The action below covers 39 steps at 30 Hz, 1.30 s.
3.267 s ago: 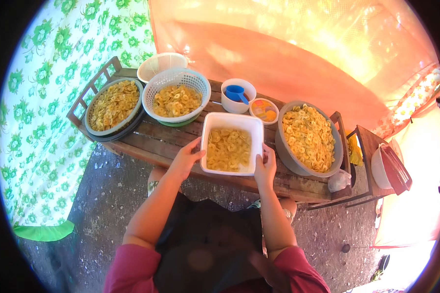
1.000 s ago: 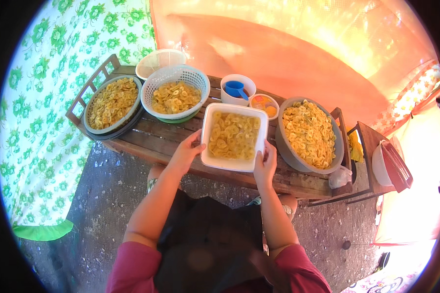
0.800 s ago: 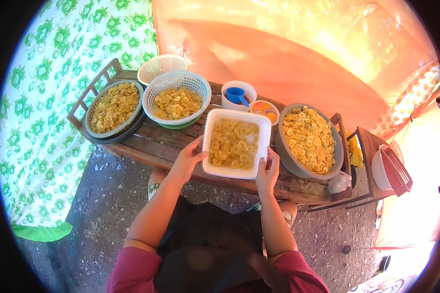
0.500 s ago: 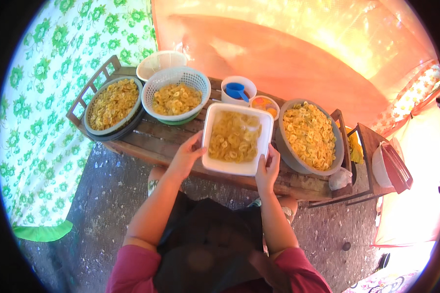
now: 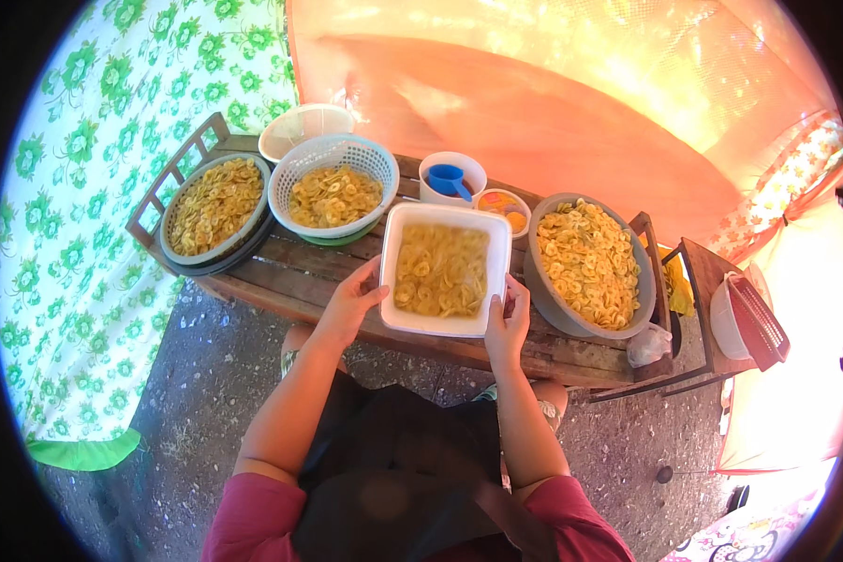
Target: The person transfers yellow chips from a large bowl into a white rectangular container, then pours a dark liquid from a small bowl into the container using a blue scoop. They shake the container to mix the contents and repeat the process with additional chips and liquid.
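Note:
A white square tub [image 5: 436,325] is held between my two hands over the front of a wooden bench. Sliced yellow pieces, like banana rounds, lie in it in cloudy yellowish liquid [image 5: 440,267]. My left hand [image 5: 354,300] grips its left side, thumb near the rim. At the lower right corner my right hand [image 5: 508,323] is closed on the other side. Behind the tub to the left stands a pale blue colander [image 5: 286,192] with similar slices, on a green base. To the right is a large grey basin [image 5: 581,323] heaped with yellow slices.
The slatted bench [image 5: 295,253] carries a dark-rimmed basin [image 5: 170,211] of slices at left. Behind are a whitish round container [image 5: 286,136], a white bucket [image 5: 450,161] with a blue scoop [image 5: 447,178], and a small patterned tub [image 5: 501,204]. A side table [image 5: 707,262] holds baskets.
The tub has shifted slightly left in both hands. Its liquid looks stirred, and the bright reflection at its upper right is gone. Both hands keep their grip.

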Each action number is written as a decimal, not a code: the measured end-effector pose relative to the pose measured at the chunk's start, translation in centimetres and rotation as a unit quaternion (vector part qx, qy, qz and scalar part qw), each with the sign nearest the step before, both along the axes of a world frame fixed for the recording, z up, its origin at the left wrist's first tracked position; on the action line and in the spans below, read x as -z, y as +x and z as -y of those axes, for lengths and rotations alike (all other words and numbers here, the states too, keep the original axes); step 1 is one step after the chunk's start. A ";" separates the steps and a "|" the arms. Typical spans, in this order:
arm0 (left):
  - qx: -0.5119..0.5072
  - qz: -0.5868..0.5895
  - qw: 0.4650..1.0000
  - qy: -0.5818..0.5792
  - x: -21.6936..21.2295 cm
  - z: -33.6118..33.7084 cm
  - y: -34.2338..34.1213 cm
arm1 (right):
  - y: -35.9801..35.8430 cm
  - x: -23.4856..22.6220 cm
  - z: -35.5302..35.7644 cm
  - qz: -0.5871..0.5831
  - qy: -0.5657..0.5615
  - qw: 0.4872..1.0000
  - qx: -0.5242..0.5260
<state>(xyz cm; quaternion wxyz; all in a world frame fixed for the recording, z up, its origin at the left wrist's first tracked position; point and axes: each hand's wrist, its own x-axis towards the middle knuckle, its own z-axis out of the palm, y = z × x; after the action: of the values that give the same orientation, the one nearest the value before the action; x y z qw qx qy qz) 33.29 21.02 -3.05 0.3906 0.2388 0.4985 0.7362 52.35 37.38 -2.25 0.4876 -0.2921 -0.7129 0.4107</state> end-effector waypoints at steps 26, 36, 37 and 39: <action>0.004 0.007 1.000 0.009 -0.6 0.9 -1.6 | -1.4 -0.3 0.5 0.060 0.024 0.998 -0.010; -0.001 -0.006 0.998 -0.067 -0.4 1.3 -1.6 | -1.2 -0.5 1.1 0.188 -0.132 0.973 -0.026; -0.006 0.000 0.998 -0.068 -0.4 1.5 -1.5 | -1.3 -0.6 1.3 0.137 -0.126 0.982 -0.018; 0.002 0.027 0.998 -0.054 -0.5 1.7 -1.3 | -1.2 -0.9 1.5 0.068 -0.056 0.996 -0.013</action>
<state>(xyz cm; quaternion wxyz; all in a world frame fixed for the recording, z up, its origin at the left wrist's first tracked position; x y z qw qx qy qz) 32.01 19.33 -2.51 0.4178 0.1987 0.5262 0.7134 51.11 35.85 -1.31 0.4156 -0.3371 -0.7237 0.4357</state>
